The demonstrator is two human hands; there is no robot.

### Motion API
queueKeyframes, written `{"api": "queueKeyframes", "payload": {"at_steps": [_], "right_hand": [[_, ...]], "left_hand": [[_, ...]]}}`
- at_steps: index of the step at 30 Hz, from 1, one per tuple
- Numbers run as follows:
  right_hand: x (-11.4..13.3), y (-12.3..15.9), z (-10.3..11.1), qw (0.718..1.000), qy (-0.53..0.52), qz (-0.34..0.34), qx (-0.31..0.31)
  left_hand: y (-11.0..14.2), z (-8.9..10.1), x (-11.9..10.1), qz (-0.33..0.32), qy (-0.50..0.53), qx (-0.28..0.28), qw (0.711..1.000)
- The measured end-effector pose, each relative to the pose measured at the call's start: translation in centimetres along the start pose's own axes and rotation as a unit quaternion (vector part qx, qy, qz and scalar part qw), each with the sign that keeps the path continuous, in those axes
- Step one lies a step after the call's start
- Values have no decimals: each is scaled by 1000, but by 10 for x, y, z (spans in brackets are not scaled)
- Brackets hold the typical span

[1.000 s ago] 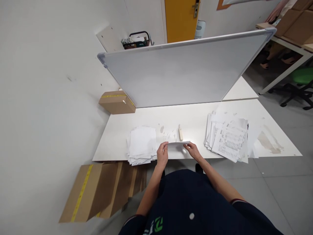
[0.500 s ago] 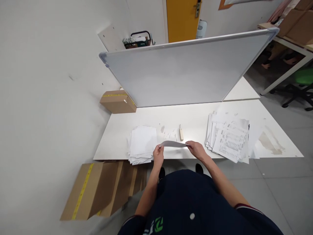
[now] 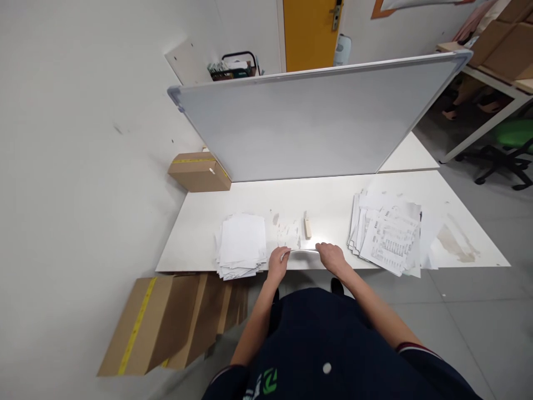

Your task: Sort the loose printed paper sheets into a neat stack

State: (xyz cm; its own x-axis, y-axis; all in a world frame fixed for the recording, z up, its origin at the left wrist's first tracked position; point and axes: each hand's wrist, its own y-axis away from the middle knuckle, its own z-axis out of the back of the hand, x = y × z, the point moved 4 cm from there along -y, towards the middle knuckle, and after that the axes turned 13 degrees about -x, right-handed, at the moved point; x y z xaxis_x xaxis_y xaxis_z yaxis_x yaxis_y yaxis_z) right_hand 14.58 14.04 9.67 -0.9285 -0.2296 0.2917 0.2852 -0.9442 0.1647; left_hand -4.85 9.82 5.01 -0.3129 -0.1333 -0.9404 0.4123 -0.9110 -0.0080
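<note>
Between my hands, above the front edge of the white table (image 3: 328,191), is a paper sheet or thin stack of paper (image 3: 303,251), seen nearly edge-on and slightly bowed. My left hand (image 3: 277,264) pinches its left end. My right hand (image 3: 332,257) grips the right end, knuckles upward. Just beyond the paper lies a small cream-coloured block-like tool (image 3: 307,228); its exact kind is unclear. A pile of blank white paper (image 3: 243,240) sits close to the left of my left hand. To the right of my right hand lies a fanned pile of printed sheets (image 3: 389,236).
A whiteboard (image 3: 308,122) stands upright along the table's back. One cardboard box (image 3: 200,173) sits at the back left corner. Several larger cardboard boxes (image 3: 141,328) stand on the floor at left. A green chair (image 3: 514,136) is at far right, near another person's feet (image 3: 449,113).
The paper first turned its broad face upward and bowed as my hands spread apart. Now it is back to nearly edge-on, with my left hand moved rightward again.
</note>
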Motion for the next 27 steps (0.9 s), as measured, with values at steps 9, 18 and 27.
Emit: {"api": "queueKeyframes", "payload": {"at_steps": [9, 18, 27], "right_hand": [[-15, -2, 11, 953, -296, -48, -40], [-22, 4, -17, 818, -547, -176, -16], [-22, 13, -37, 757, -613, -227, 15]], "left_hand": [[-27, 29, -47, 67, 109, -35, 991], [-11, 9, -31, 215, 161, 26, 963], [-6, 4, -15, 167, 66, 9, 984]]}}
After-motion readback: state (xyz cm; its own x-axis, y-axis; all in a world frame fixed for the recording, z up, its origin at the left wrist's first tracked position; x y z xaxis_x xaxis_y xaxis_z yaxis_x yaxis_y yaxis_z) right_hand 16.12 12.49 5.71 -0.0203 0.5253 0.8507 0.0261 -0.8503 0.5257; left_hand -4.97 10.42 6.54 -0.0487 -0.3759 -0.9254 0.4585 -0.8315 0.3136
